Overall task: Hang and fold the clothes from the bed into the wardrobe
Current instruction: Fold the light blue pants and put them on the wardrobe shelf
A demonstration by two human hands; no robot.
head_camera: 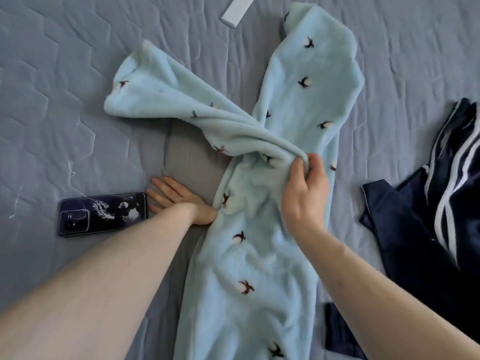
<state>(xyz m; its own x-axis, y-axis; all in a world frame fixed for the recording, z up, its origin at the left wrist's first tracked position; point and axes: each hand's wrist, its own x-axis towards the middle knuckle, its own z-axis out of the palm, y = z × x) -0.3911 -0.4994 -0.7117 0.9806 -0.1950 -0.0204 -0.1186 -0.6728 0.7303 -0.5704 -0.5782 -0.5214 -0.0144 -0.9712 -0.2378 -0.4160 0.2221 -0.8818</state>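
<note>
A light blue fleece garment (259, 229) with small dark embroidered flowers lies lengthwise on the grey quilted bed (65, 100). One part of it is twisted out to the upper left. My right hand (304, 193) pinches a fold of this fleece near its middle, thumb and fingers curled round the cloth. My left hand (179, 198) rests flat with straight fingers on a grey folded piece (192, 162) just left of the blue garment's edge. The grey piece is partly covered by the fleece.
A dark phone (104, 214) lies face down right beside my left hand. Navy clothes with white stripes (446, 193) are heaped at the right edge. A white flat strip (237, 10) lies at the top of the bed.
</note>
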